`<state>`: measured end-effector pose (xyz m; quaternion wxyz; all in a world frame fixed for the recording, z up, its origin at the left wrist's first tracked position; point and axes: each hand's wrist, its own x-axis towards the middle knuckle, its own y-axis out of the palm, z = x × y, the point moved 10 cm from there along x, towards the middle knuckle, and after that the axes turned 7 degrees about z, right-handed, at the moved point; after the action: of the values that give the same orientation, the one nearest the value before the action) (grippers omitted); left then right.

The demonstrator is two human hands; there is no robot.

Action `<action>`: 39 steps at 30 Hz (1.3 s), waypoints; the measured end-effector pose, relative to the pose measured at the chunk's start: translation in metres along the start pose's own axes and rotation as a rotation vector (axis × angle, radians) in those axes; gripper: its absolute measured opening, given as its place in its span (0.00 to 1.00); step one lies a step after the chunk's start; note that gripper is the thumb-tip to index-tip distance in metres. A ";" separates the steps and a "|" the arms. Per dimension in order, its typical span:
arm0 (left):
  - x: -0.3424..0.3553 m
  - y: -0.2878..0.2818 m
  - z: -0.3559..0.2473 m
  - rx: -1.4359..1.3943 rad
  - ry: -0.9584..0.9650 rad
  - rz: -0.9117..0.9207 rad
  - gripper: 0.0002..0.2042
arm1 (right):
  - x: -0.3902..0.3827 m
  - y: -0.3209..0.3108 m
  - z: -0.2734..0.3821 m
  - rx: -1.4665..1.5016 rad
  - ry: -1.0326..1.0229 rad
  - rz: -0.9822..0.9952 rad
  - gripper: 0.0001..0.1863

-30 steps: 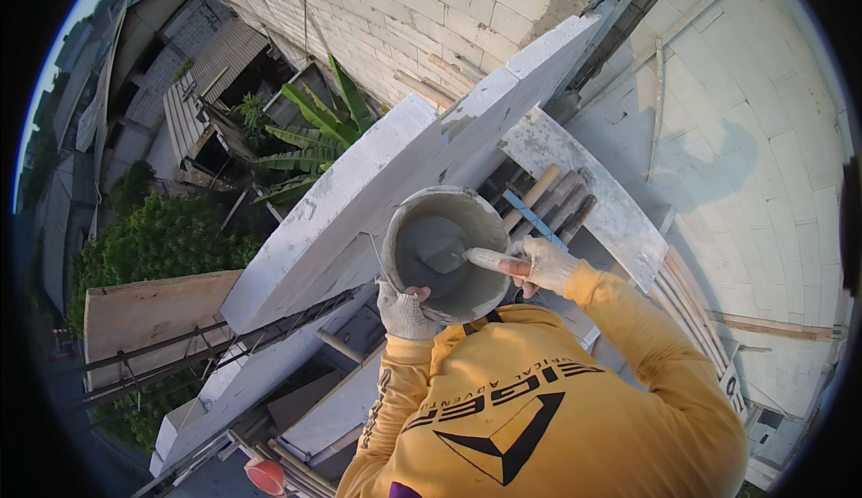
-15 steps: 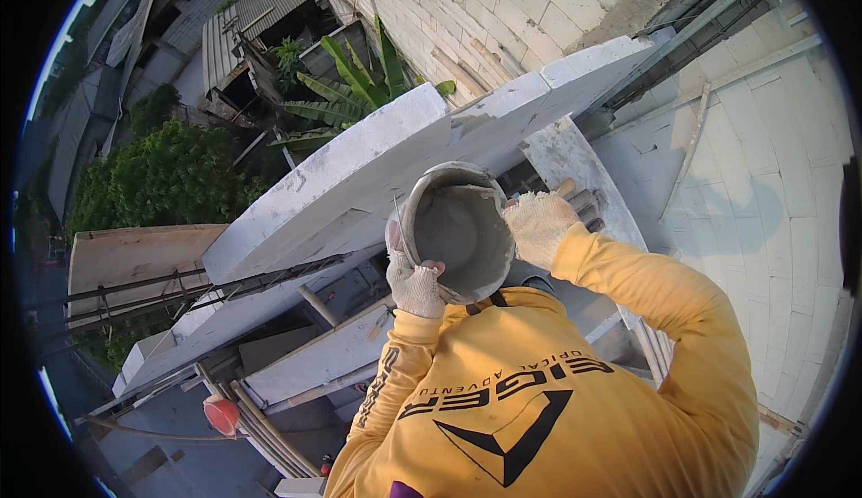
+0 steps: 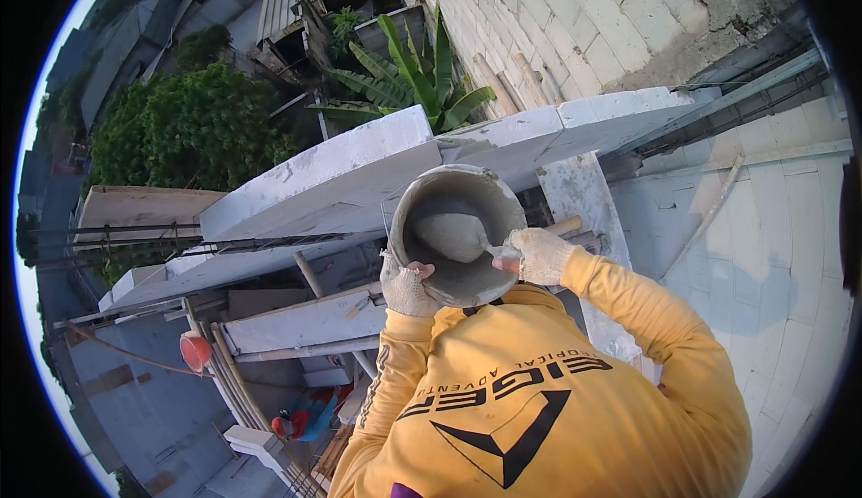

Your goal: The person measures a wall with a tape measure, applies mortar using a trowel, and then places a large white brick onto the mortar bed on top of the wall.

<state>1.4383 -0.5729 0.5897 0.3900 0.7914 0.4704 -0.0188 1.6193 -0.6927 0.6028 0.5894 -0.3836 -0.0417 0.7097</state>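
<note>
My left hand [image 3: 404, 287], in a mortar-stained work glove, grips the near rim of a grey bucket [image 3: 409, 206] held up in front of my chest. The bucket is smeared inside with grey mortar. My gloved right hand [image 3: 540, 255] holds the handle of a trowel [image 3: 453, 233]. Its blade is inside the bucket and carries a lump of wet mortar. Both yellow sleeves come up from the lower edge.
Just beyond the bucket runs the top of a wall of white blocks [image 3: 314, 175]. Past it is a drop to scaffold poles [image 3: 310, 273], an orange bucket [image 3: 193, 352] and rooftops below. A grey block wall [image 3: 557, 13] rises ahead and a pale slab [image 3: 763, 255] lies right.
The trowel blade has gone from the bucket's rim down into it and now carries mortar. The bucket stays in my left hand, and the view has shifted slightly.
</note>
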 end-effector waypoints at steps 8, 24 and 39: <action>0.024 -0.016 0.045 -0.060 0.021 -0.097 0.30 | -0.021 -0.034 -0.045 0.685 0.195 0.212 0.20; -0.056 -0.065 0.053 -0.061 0.109 -0.453 0.28 | 0.053 -0.203 -0.171 -0.515 0.117 -0.142 0.18; -0.098 -0.124 0.035 0.066 0.210 -0.597 0.29 | -0.040 -0.261 -0.282 -0.876 0.456 -0.091 0.18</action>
<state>1.3014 -0.6355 0.5294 0.2907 0.6281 0.7187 -0.0659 1.9967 -0.7591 0.5580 0.3975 -0.7384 -0.2228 0.4972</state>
